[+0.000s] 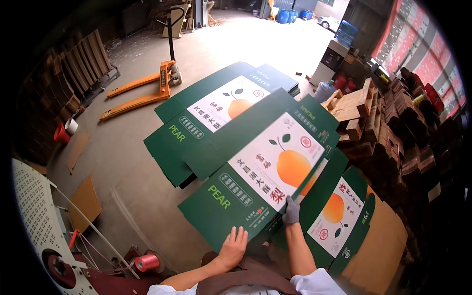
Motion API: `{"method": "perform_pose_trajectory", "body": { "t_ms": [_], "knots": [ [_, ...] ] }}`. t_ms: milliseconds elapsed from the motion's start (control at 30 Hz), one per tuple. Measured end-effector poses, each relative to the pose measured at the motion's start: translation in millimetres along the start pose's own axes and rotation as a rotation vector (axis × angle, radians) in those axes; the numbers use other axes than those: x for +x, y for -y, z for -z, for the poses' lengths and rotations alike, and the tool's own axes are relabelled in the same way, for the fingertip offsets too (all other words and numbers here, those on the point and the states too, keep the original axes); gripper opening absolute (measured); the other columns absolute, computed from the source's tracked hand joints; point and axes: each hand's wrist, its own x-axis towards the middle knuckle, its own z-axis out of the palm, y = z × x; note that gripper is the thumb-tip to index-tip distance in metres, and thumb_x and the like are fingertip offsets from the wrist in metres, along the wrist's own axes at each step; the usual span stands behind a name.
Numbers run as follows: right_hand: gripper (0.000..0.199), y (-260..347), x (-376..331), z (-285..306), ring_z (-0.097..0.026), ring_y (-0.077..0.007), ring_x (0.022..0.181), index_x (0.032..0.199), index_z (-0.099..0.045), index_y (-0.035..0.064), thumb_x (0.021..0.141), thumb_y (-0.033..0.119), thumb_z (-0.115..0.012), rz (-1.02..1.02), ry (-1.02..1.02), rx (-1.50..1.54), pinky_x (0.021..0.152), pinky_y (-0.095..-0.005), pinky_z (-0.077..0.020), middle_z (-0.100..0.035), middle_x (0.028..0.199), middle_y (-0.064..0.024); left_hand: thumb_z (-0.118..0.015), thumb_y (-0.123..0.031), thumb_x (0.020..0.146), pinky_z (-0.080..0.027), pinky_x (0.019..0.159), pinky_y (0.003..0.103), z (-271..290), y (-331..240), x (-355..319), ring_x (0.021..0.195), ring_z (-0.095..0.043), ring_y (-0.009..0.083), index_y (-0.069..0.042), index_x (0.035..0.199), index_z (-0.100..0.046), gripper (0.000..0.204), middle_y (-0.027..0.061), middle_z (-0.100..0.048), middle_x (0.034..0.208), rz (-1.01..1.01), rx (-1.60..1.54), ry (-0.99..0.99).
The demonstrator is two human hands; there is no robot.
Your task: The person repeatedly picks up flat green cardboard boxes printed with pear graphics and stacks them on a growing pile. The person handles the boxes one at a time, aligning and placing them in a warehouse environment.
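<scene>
Floor (123, 162) beyond green carton (275, 169), near edge against left grip (233, 249) and right grip (291, 212).

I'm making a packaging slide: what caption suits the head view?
Bare left hand and gloved right hand on a green printed carton, orange pallet jack beyond.

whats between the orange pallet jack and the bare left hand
In the head view, two things lie between the pallet jack and the left hand: a pile of flat green cartons, then the green carton under that hand.

Floor (142, 211) leaves passing room left of the held carton (275, 164); a second carton (337, 216) crowds its right.
</scene>
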Motion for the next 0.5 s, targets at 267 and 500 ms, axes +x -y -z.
{"method": "perform_pose_trajectory", "body": {
  "t_ms": [267, 500],
  "knots": [
    [0.026, 3, 31, 132, -0.069, -0.0271, 0.09, 0.119, -0.056, -0.0063, 0.094, 0.002, -0.057, 0.04, -0.08, -0.114, 0.08, -0.0406, -0.0592, -0.066, 0.107, -0.0165, -0.055, -0.012, 0.087, -0.052, 0.091, 0.044, -80, -46, -1, 0.123, -0.054, 0.0449, 0.004, 0.132, -0.056, 0.048, 0.0255, -0.053, 0.138, -0.158, -0.037, 0.068],
    [0.044, 29, 113, 178, -0.071, -0.031, 0.091, 0.113, -0.064, -0.008, 0.09, 0.029, -0.063, 0.001, -0.167, -0.735, 0.074, -0.0403, -0.0558, -0.072, 0.1, -0.0218, -0.058, -0.012, 0.086, -0.05, 0.089, 0.045, -112, -91, 51, 0.126, -0.05, 0.0398, 0.0, 0.138, -0.05, 0.054, 0.0224, -0.048, 0.145, -0.084, -0.016, 0.178]
  ]
}}
